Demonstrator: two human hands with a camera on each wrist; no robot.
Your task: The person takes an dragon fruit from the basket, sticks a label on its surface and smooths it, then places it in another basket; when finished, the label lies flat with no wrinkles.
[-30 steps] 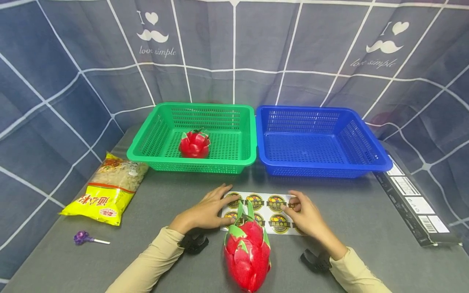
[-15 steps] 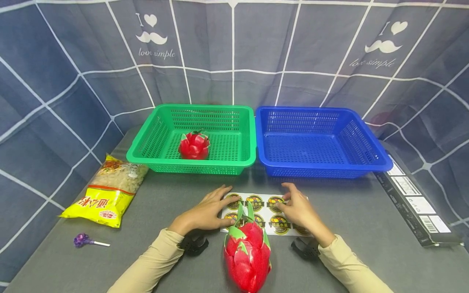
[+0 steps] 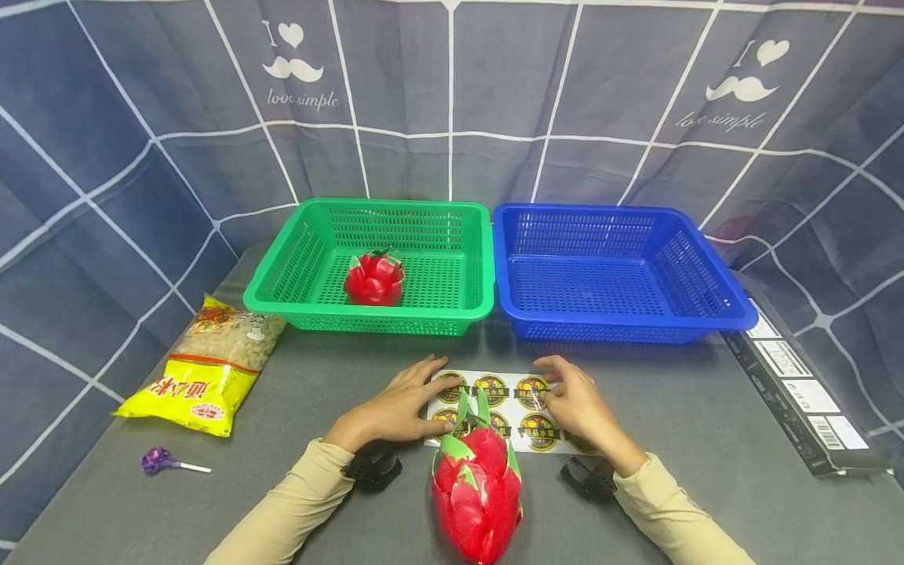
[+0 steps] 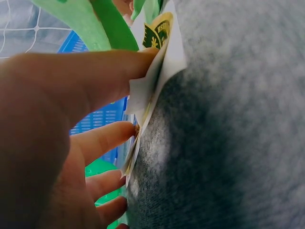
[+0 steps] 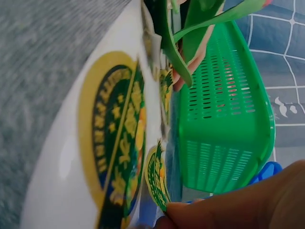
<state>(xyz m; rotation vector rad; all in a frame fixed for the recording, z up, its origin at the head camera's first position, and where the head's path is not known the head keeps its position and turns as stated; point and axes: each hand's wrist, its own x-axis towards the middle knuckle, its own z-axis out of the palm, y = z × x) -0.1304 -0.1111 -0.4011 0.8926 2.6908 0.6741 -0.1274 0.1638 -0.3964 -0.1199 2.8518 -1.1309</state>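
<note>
A white sheet of round yellow-and-green stickers (image 3: pixel 510 391) lies on the grey table in front of two baskets. My left hand (image 3: pixel 413 402) lies flat with straight fingers on the sheet's left end (image 4: pixel 159 67). My right hand (image 3: pixel 558 392) pinches one round sticker (image 5: pixel 156 183) between thumb and fingertip, its edge lifted off the sheet (image 5: pixel 66 157). A red dragon fruit with green leaves (image 3: pixel 476 490) lies just in front of the sheet, between my forearms. A second dragon fruit (image 3: pixel 374 278) sits in the green basket (image 3: pixel 367 320). Nothing lies in the blue basket (image 3: pixel 621 333).
A yellow food packet (image 3: pixel 208 365) and a purple lollipop (image 3: pixel 161 459) lie at the left. A long black box (image 3: pixel 798 384) runs along the right edge. Blue checked cloth walls the table on three sides.
My right hand moved left from the sheet's right end toward its middle and now pinches a sticker. The left hand has stayed in place.
</note>
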